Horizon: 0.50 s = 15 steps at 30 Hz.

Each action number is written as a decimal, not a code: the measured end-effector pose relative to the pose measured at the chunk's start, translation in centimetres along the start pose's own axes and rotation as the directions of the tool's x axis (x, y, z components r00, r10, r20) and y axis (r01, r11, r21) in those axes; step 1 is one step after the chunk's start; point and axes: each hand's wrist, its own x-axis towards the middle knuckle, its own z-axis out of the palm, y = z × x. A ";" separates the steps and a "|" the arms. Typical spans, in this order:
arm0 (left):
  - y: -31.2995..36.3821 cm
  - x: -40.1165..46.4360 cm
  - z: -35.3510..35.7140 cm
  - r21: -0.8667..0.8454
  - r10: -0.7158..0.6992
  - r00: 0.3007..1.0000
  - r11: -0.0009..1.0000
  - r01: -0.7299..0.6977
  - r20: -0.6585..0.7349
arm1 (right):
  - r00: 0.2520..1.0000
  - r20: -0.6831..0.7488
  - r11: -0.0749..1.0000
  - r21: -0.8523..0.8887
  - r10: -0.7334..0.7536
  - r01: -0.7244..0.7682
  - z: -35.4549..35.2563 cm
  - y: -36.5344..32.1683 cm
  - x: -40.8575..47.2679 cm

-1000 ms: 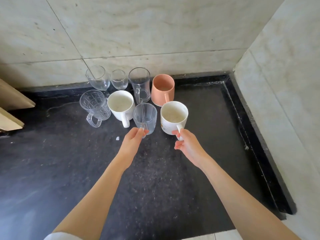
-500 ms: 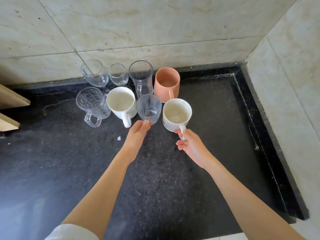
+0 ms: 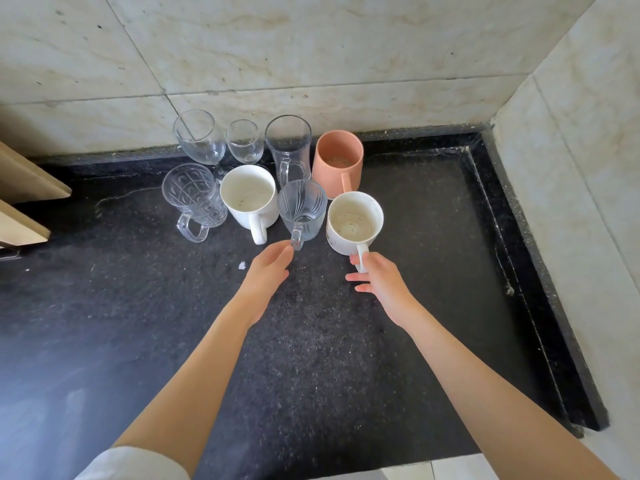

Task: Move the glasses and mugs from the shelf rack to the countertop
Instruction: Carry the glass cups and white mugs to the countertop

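Black speckled stone forms the tabletop (image 3: 311, 358), set into a corner of pale veined marble wall tiles (image 3: 311, 46); a raised black lip runs along the back and right edges; two wooden shelf edges (image 3: 24, 202) jut in at far left; a small white fleck lies on the stone near the left hand. Eight vessels stand upright in a tight cluster against the back wall: a large wine glass (image 3: 199, 140), a small wine glass (image 3: 243, 142), a tall glass mug (image 3: 288, 147) and a pink mug (image 3: 338, 164) behind; a cut-glass mug (image 3: 194, 199), a white mug (image 3: 249, 197), a ribbed glass mug (image 3: 302, 209) and a second white mug (image 3: 354, 223) in front. The left hand (image 3: 268, 275) pinches the handle of the ribbed glass mug between thumb and fingers; the right hand (image 3: 381, 280) grips the handle of the second white mug, its lower fingers (image 3: 355, 277) spread loose. Against half a second ago, both mugs sit in the same places beside their neighbours; the right hand's lower fingers have uncurled from the handle; the view has tilted so the cluster appears lower and a white sleeve (image 3: 135, 464) shows at bottom left.
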 end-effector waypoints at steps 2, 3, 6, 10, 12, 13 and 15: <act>-0.5 -1.1 -0.6 0.035 -0.006 0.999 0.999 0.007 -0.039 | 0.998 -0.064 0.997 -0.080 -0.028 0.022 0.0 0.3 -0.5; -0.6 -1.7 -0.9 0.067 0.003 0.998 0.998 0.001 -0.064 | 0.993 -0.103 0.992 -0.115 -0.054 0.042 -0.1 0.4 -1.0; -0.7 -3.6 -2.0 0.208 0.085 0.990 0.976 -0.059 -0.116 | 0.963 -0.222 0.971 -0.212 -0.155 0.108 -0.8 0.6 -2.7; 0.4 -6.5 -3.8 0.412 0.258 0.955 0.894 -0.178 -0.146 | 0.895 -0.240 0.895 -0.347 -0.375 0.281 -1.5 -0.9 -5.9; 1.3 -8.5 -4.7 0.468 0.363 0.920 0.845 -0.258 -0.149 | 0.844 -0.168 0.811 -0.424 -0.508 0.403 -1.2 -2.7 -7.9; 1.8 -9.6 -5.2 0.489 0.416 0.896 0.820 -0.298 -0.152 | 0.812 -0.117 0.750 -0.474 -0.572 0.461 -0.8 -3.7 -9.0; 2.7 -11.9 -6.5 0.529 0.510 0.844 0.768 -0.360 -0.167 | 0.733 0.008 0.597 -0.573 -0.681 0.561 0.5 -6.0 -11.1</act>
